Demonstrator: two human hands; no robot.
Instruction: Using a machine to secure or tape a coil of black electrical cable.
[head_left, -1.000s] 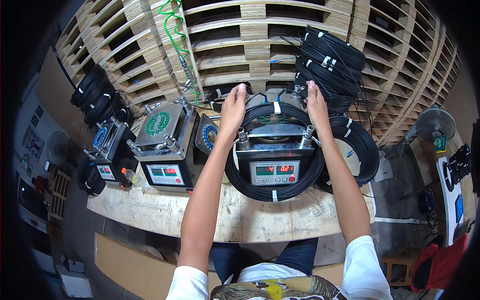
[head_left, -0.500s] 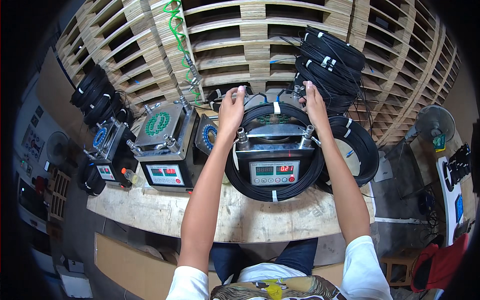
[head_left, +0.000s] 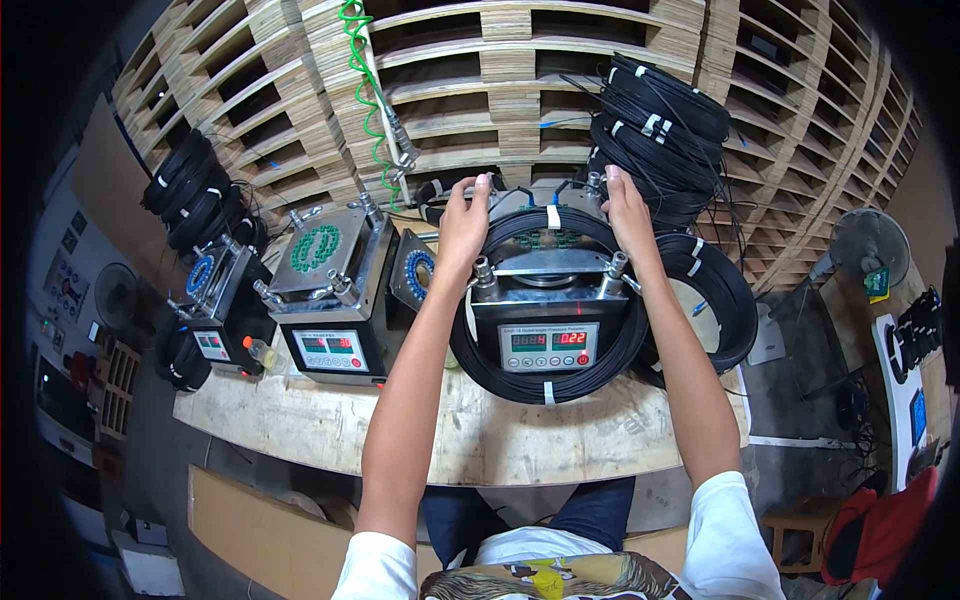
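Observation:
A polishing machine (head_left: 485, 341) with a lit red display stands on the bench before me. A coil of black cable (head_left: 549, 388), bound with white tape, rings its front. Two blue-tipped cable ends (head_left: 529, 197) reach the fixture on top. My left hand (head_left: 464, 225) is at the machine's far left corner, fingers curled, thumb up; what they close on is hidden. At the far right corner, my right hand (head_left: 628, 212) bends its fingers beside a metal clamp post (head_left: 594, 182); its grip is partly hidden. Near clamp posts (head_left: 613, 275) stand at the front corners.
Left of it are a second polishing machine (head_left: 318, 335) with a green-ringed plate and a smaller one (head_left: 210, 345). A small bottle (head_left: 262, 352) stands between them. Stacked cable coils (head_left: 660, 130) rise behind right. A green air hose (head_left: 362, 95) hangs before wooden pallets (head_left: 510, 75).
The machine's display digits have changed. The hanging green hose and its metal end have swung slightly right. My hands have stayed nearly in place.

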